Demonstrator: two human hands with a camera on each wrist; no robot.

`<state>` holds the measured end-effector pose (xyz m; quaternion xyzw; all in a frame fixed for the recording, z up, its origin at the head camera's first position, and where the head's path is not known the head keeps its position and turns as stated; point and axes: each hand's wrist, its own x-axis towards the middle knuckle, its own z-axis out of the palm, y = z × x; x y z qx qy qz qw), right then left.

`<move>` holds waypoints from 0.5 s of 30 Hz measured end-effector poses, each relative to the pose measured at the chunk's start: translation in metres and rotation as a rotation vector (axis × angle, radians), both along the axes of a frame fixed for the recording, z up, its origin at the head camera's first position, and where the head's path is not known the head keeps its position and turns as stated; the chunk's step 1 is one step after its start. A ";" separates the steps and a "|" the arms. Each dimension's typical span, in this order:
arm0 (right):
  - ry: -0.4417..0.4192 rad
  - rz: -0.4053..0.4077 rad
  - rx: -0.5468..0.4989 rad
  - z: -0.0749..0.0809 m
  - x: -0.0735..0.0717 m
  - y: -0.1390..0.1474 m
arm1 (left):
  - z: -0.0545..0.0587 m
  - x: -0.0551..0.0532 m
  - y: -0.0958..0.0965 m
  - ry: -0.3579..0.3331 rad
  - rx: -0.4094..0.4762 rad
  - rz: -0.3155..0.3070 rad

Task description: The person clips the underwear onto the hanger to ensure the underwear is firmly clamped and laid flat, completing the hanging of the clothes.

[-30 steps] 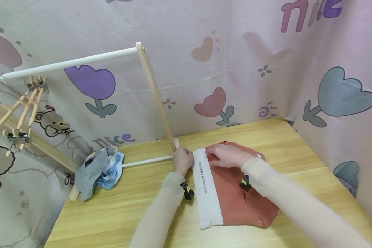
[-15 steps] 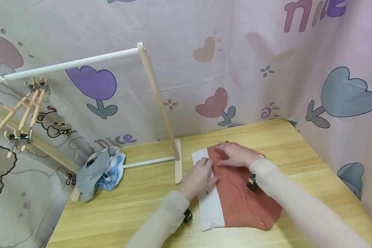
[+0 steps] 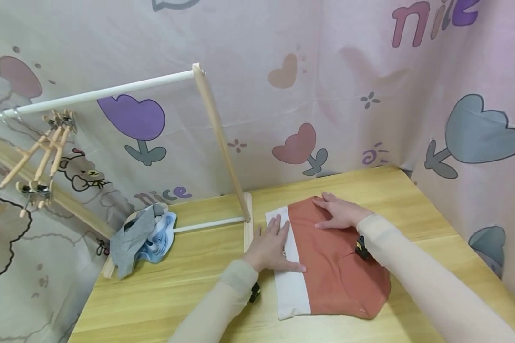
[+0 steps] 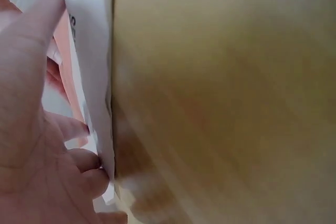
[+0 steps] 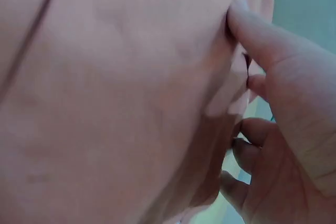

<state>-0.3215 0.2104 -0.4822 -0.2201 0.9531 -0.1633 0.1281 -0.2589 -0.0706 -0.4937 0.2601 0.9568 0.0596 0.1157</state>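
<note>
A pair of rust-red underpants (image 3: 322, 271) lies flat on the table, its white waistband (image 3: 293, 295) facing left. My left hand (image 3: 268, 247) rests on the waistband with fingers spread, partly covering the printed lettering. In the left wrist view, its fingertips touch the band (image 4: 92, 40) along its edge. My right hand (image 3: 343, 213) lies with thumb and fingers apart on the red cloth near the far side. The right wrist view has its thumb on the fabric (image 5: 121, 103) and the other fingers at the garment's edge.
A wooden rack with a white top bar (image 3: 124, 88) stands to the left. Several clip hangers (image 3: 47, 147) hang from it. Grey cloth (image 3: 133, 240) and blue cloth (image 3: 159, 240) are bunched at its base. A printed curtain (image 3: 240, 38) borders the wooden table (image 3: 184, 286).
My left hand has let go of the rack's upright post and moved right onto the waistband, its fingers spreading. My right hand has shifted slightly right over the red cloth.
</note>
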 end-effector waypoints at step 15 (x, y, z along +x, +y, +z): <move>0.316 0.586 -0.061 0.018 0.142 -0.072 | -0.001 -0.035 0.004 -0.023 -0.003 0.078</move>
